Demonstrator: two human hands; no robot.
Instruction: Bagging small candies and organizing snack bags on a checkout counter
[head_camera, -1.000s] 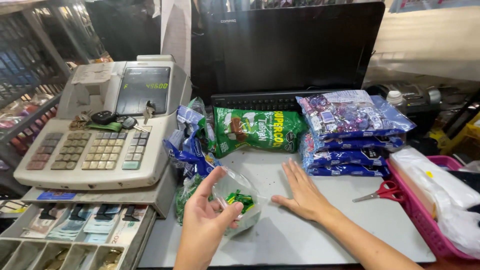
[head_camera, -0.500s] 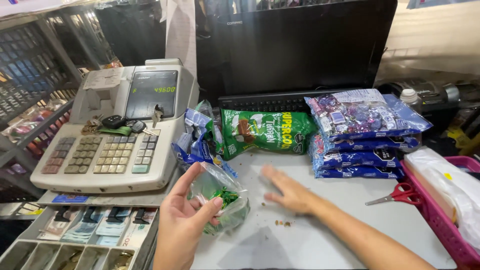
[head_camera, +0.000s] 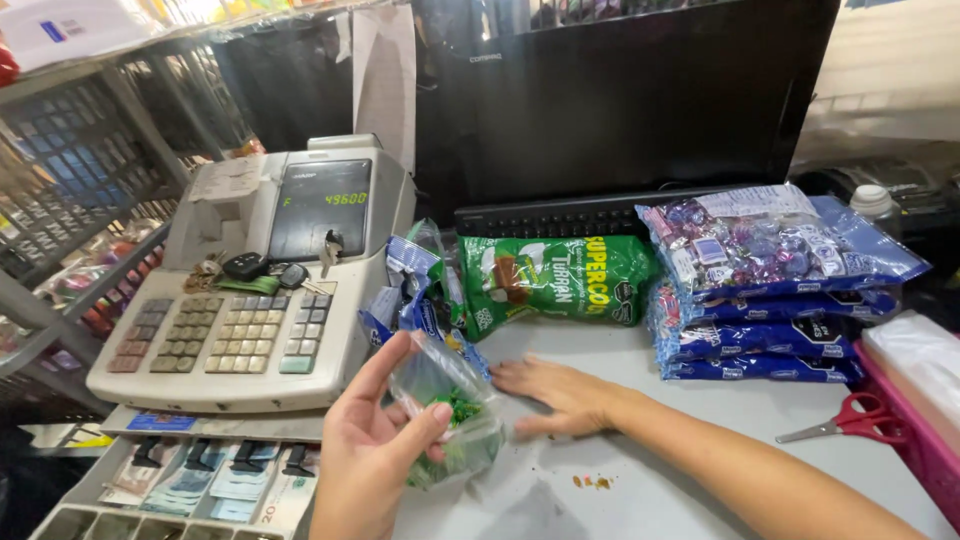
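A small clear plastic bag holding green-wrapped sweets (head_camera: 452, 420) sits low in the middle of the view, just above the grey bench (head_camera: 690, 500), pinched in the closed grip of the left hand (head_camera: 375, 450), thumb over its front and fingers behind. The right hand (head_camera: 548, 392) lies flat and open on the bench just right of the bag, its fingers spread and holding nothing. A few crumbs (head_camera: 592, 482) lie on the bare bench below that hand, where there is open room out to the red-handled scissors (head_camera: 852, 420) near the pink plastic basket (head_camera: 915, 440) at the right edge. Behind, a green sweet packet (head_camera: 555, 280) and stacked blue sweet bags (head_camera: 770, 290) crowd the back. To the left stands a beige cash register (head_camera: 260, 290), its open drawer of banknotes (head_camera: 200, 485) beside the left wrist.
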